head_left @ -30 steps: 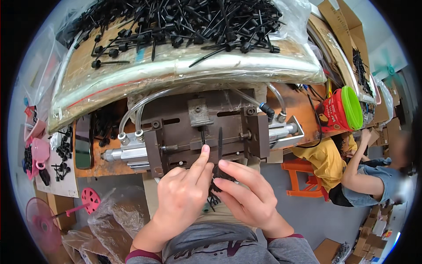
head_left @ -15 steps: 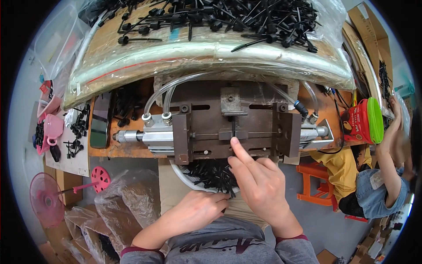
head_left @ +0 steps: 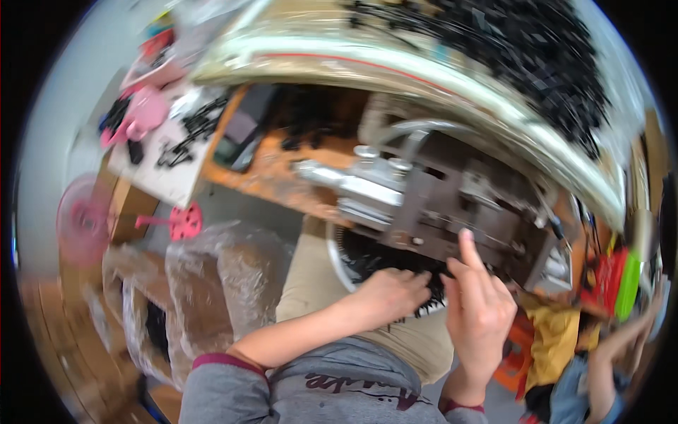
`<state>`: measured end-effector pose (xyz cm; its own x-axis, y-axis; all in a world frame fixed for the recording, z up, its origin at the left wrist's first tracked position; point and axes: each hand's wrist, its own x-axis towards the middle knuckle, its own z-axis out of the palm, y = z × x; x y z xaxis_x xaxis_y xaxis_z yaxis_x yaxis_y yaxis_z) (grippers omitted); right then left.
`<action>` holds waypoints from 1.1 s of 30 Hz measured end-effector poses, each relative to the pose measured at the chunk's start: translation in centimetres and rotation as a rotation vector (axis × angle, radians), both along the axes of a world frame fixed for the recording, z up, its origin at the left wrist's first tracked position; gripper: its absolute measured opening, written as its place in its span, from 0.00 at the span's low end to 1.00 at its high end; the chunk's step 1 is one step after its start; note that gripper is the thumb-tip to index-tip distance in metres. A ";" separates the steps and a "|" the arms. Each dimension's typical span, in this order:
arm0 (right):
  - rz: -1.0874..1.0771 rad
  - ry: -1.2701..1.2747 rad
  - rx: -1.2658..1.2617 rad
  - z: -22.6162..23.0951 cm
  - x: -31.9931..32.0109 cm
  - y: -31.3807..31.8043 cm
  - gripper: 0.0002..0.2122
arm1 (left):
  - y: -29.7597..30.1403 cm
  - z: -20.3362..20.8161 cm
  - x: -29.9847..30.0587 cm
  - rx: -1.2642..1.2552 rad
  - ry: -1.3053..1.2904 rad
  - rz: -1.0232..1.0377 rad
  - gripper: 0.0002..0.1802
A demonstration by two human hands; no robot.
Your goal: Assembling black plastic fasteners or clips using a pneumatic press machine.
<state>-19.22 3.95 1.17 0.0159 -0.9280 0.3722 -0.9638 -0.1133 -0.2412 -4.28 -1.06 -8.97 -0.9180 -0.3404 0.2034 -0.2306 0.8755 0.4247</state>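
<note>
My left hand [head_left: 392, 298] reaches over a white-rimmed basin [head_left: 337, 258] on my lap, its bent fingers at the heap of thin black plastic parts [head_left: 374, 258]. Blur and the heap hide whether its fingertips hold any. My right hand [head_left: 482, 307] points its index finger up at the middle of a dark metal clamping fixture [head_left: 438, 244], with the other fingers bent and nothing seen in them. Whether that fingertip touches the fixture cannot be told. A silver air cylinder [head_left: 371, 198] with clear hoses sits at the fixture's left end.
Many black stemmed parts [head_left: 530, 63] pile on a plastic-wrapped board behind the fixture. A phone [head_left: 244, 134] lies on the orange bench [head_left: 279, 173]. Left are a pink fan [head_left: 88, 219] and wrapped cartons [head_left: 212, 283]. Another person's arm [head_left: 607, 353] shows at right, near a red-green container [head_left: 618, 283].
The whole view has swung and tilted, blurring the scene. My left hand has moved from the basin's near edge in over the black parts. My right index finger still points at the fixture.
</note>
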 end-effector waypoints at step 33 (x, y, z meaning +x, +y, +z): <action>0.283 -0.127 0.470 -10.3 2.6 2.4 0.16 | -31.0 3.8 41.8 0.416 0.857 1.682 0.23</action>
<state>-16.64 6.36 -9.16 0.2704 -0.9605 -0.0652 -0.8717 -0.2155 -0.4402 37.53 -32.08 -5.14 0.6369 -0.7701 0.0378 -0.2478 -0.1581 0.9558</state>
